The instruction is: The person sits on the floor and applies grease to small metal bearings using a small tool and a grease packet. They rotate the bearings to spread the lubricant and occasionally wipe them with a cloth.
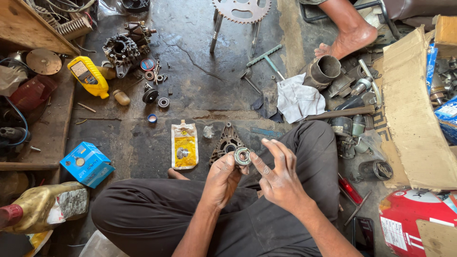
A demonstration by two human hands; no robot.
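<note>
Left hand grips a round steel bearing; right hand touches it.

I had only one view, from the camera worn on the head. It looked almost straight down over the crossed legs in dark trousers onto the cracked, oil-stained concrete floor. It sat close above the lap, which filled the lower frame; beyond the knees the floor ran to the upper edge.
</note>
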